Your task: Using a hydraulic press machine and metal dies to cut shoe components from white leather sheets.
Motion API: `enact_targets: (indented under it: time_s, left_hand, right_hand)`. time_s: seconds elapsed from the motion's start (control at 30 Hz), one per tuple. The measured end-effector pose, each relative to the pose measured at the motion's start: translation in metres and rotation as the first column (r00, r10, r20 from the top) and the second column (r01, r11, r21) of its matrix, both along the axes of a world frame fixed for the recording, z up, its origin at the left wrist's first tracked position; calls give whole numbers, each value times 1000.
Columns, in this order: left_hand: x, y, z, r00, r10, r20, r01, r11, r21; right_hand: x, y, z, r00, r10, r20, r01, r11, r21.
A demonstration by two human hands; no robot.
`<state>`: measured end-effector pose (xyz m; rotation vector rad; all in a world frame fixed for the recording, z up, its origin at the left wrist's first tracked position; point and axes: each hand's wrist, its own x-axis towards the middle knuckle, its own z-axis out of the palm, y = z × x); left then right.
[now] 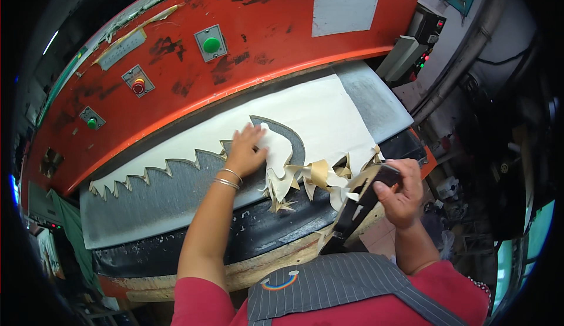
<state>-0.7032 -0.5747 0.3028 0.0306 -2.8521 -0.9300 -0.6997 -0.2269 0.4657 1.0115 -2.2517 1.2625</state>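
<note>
Left hand [245,150], centre of frame: fingers spread, palm down over the toothed cut edge of a pale sheet [317,108], beside a loose curling strip. Right hand [402,191], right of centre: fingers closed on a dark, flat-sided object [356,211], kind unclear, held tilted. Pale and tan offcuts [319,173], heaped between the hands. Grey board [150,202], centre left, beneath the sheet. Red machine [270,26], across the top, with a green button [211,45]
</note>
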Motion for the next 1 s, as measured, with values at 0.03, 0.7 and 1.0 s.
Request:
enact_targets:
  time_s: [0.03, 0.7, 1.0]
  left_hand:
    - [5, 10, 7, 995, -94, -24, 96, 994, 60]
    - [30, -20, 10, 984, 99, 148, -127, -190, 973]
    - [38, -59, 92, 956, -71, 285, -267, 201, 943]
  right_hand:
    - [3, -10, 4, 999, 35, -12, -35, 999, 3]
    - [33, -182, -21, 657, 748, 95, -750, 636, 180]
    - [77, -235, -66, 454, 841, 295, -859, 325, 395]
